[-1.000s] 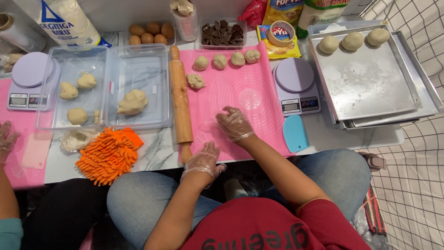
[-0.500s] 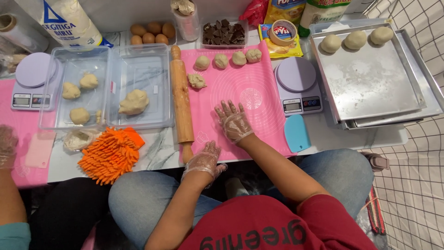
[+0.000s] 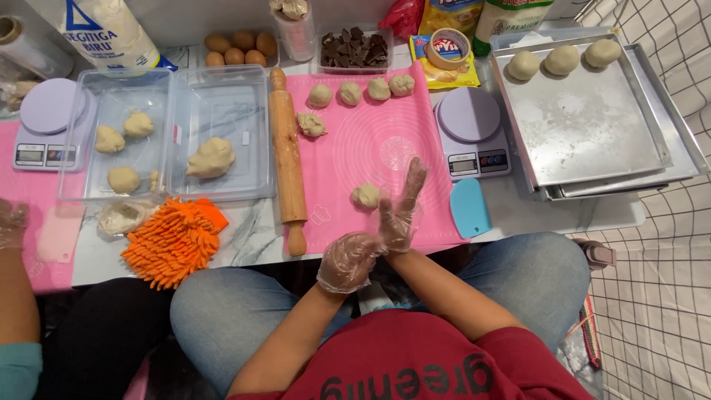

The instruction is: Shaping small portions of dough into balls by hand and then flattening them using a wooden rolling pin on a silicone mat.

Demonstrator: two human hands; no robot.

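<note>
A small dough ball (image 3: 365, 195) lies on the pink silicone mat (image 3: 370, 148), uncovered. Just right of it my right hand (image 3: 401, 207), in a clear plastic glove, is raised on edge with its fingers straight and apart, holding nothing. My left hand (image 3: 348, 261), also gloved, is curled at the right wrist and pinches the cuff of that glove. Further up the mat sit several more dough balls (image 3: 349, 93) in a row, and one rougher piece (image 3: 311, 124).
A wooden rolling pin (image 3: 287, 155) lies along the mat's left edge. Left of it are clear tubs with dough (image 3: 211, 157) and an orange mitt (image 3: 174, 241). To the right are a scale (image 3: 470, 133), a blue scraper (image 3: 469, 207) and a metal tray (image 3: 585, 126) with three balls. Another person's gloved hand (image 3: 11, 222) is at far left.
My right hand lifted off the mat, uncovering the dough ball it was pressing. My left hand left the mat's front edge and closed on the right wrist.
</note>
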